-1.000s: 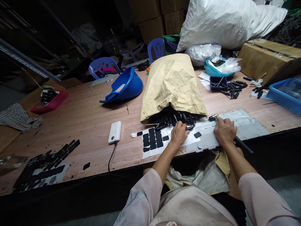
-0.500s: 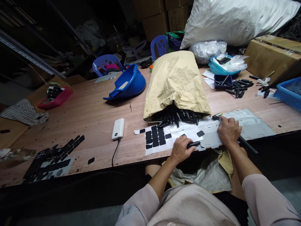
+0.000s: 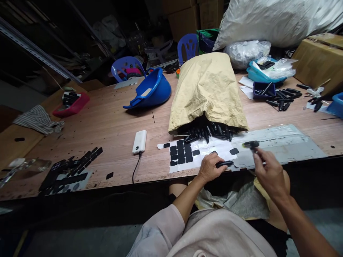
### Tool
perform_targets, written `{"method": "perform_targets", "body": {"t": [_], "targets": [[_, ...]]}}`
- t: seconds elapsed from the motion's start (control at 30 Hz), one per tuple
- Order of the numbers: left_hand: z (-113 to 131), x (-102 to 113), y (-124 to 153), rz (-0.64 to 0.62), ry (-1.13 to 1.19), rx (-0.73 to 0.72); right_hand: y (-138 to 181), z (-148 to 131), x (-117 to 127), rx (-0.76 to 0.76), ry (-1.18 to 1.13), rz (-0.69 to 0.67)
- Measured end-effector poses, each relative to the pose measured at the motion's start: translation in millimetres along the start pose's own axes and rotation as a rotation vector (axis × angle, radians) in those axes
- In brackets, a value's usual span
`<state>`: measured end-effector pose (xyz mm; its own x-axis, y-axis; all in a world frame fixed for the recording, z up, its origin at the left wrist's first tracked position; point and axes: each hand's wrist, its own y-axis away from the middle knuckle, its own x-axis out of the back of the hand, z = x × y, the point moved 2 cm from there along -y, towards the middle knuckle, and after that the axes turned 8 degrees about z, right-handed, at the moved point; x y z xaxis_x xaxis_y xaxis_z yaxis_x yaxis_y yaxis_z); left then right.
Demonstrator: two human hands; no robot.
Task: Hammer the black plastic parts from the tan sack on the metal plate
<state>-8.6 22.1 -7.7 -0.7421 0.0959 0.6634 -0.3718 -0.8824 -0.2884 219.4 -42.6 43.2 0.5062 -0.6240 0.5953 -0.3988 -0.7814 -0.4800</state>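
Note:
My left hand (image 3: 210, 167) is closed around a small black cylindrical part (image 3: 224, 164) at the table's near edge. My right hand (image 3: 269, 174) is lifted off the table and grips a thin black tool whose dark head (image 3: 250, 144) points up and left. Just beyond my left hand lies a white sheet (image 3: 199, 153) carrying several black square pads (image 3: 180, 154). A tan sack (image 3: 209, 91) lies behind it, with a heap of black parts (image 3: 207, 131) spilling from its open mouth. A grey metal plate (image 3: 284, 144) lies under my right hand.
A white power bank (image 3: 139, 141) with a cable lies left of the sheet. Further left are black pads on backing (image 3: 68, 175), a blue helmet (image 3: 150, 92), a red tray (image 3: 71, 103) and a striped cloth (image 3: 37, 119). Loose black parts (image 3: 281, 96), a cardboard box (image 3: 318, 57) and blue bins stand at right.
My left hand drew back from the heap at the sack's mouth to the table edge with a black part. My right hand rose off the grey plate, carrying the tool.

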Motion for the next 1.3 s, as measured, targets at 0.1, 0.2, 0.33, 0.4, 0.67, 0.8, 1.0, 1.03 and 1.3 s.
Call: {"method": "perform_targets", "body": {"t": [0.1, 0.2, 0.33, 0.4, 0.67, 0.8, 1.0, 1.03, 1.3], "targets": [[0, 0, -1, -0.009, 0.008, 0.013, 32, -26, -7, 0.107, -0.147, -0.071], [0, 1, -2, -0.024, 0.020, 0.017, 48, -39, -16, 0.193, -0.162, -0.105], [0, 1, -3, -0.035, 0.030, 0.018, 53, -45, -17, 0.249, -0.108, -0.100], [1, 1, -3, -0.034, 0.031, 0.015, 56, -46, -15, 0.281, -0.085, -0.082], [3, 2, -3, -0.036, 0.034, -0.004, 59, -41, -13, 0.302, 0.031, -0.078], [2, 2, -3, -0.030, 0.027, 0.004, 58, -37, -10, 0.282, 0.040, -0.052], [3, 1, -3, -0.026, 0.015, 0.012, 52, -30, -9, 0.251, 0.060, -0.057], [3, 2, -3, -0.024, 0.010, 0.014, 44, -27, -7, 0.238, 0.081, -0.029], [9, 2, -1, -0.027, -0.061, -0.036, -48, 44, -10, 0.041, 0.497, -0.005]]}}
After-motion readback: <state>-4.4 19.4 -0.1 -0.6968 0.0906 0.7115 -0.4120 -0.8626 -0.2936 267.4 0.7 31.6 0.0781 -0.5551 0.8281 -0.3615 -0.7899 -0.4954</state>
